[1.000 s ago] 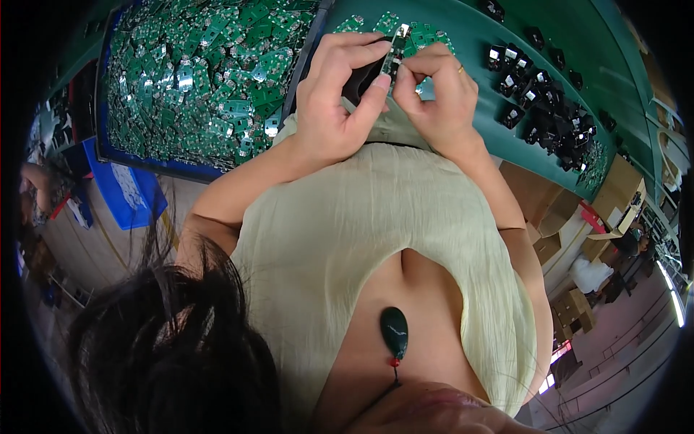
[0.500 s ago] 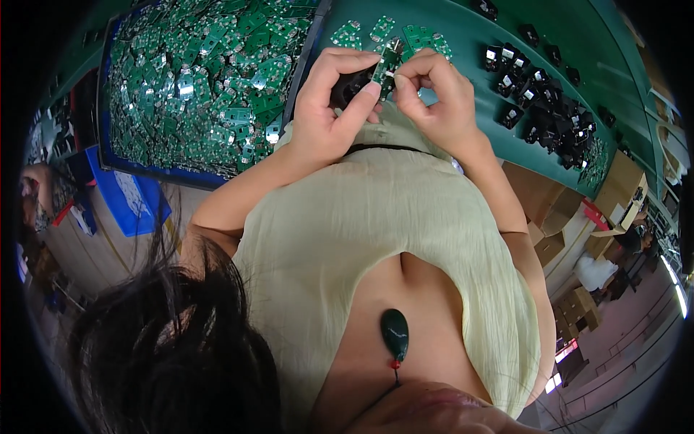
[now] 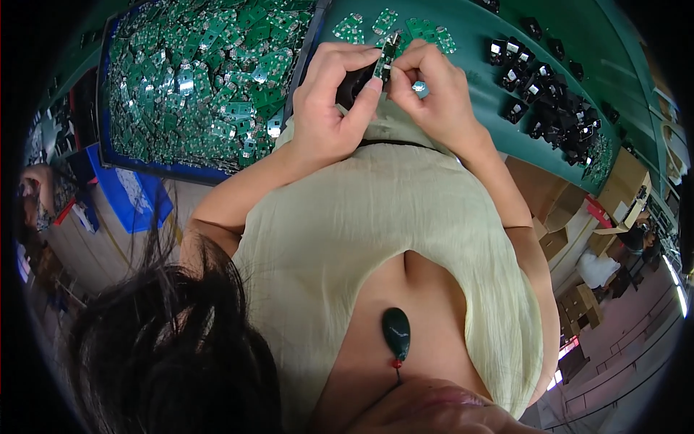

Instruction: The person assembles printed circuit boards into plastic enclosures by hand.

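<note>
Between the thumb and fingers of my left hand (image 3: 334, 101) is a small green circuit board (image 3: 384, 64), held upright and turned nearly edge-on. A black part (image 3: 353, 85) shows in the hollow of that palm; whether it joins the board is hidden. My right hand (image 3: 434, 87) is closed in a pinch, thumb and forefinger against the board's right side. What sits between those fingertips, if anything, is too small to make out. Just beyond my hands lie several loose circuit boards (image 3: 384, 22) on the green tabletop (image 3: 470, 79).
A blue-lined tray (image 3: 181, 176) heaped with green boards stands at the left. Black plastic housings (image 3: 538, 90) are piled on the table at the right, more boards (image 3: 598, 160) beside them. Cardboard boxes (image 3: 623, 189) stand at far right; a blue bin (image 3: 130, 195) is at lower left.
The circuit board has turned more edge-on. My right fingers have curled in closer along its right side; my left hand keeps its hold.
</note>
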Available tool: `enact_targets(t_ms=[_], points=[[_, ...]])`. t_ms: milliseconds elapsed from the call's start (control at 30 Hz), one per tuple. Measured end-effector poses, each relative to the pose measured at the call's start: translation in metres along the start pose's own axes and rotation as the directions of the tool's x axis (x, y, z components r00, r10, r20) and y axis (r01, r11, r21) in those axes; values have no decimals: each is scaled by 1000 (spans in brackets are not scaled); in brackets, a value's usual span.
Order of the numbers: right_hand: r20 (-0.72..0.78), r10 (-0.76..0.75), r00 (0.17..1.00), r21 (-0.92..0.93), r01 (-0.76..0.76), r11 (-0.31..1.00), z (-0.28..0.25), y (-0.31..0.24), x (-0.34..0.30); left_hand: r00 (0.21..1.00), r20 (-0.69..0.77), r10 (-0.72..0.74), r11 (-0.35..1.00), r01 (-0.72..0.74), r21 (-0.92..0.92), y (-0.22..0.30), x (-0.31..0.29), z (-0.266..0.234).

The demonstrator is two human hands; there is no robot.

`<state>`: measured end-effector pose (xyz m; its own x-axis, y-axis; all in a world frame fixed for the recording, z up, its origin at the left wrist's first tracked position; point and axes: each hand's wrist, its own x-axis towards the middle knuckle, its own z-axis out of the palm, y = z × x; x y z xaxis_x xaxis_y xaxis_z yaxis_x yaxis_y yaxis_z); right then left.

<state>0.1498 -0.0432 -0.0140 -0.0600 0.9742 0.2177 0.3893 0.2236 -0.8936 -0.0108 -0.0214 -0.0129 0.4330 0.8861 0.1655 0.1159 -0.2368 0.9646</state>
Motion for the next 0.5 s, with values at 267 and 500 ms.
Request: enact_targets(t_ms=[267, 500], points=[[-148, 211, 966, -21, -216, 976, 5, 5, 6, 976, -24, -214, 828, 169, -535, -3, 8, 13], [-145, 201, 969, 23, -200, 980, 7, 1, 8, 979, 140, -149, 974, 170, -151, -28, 4, 6]])
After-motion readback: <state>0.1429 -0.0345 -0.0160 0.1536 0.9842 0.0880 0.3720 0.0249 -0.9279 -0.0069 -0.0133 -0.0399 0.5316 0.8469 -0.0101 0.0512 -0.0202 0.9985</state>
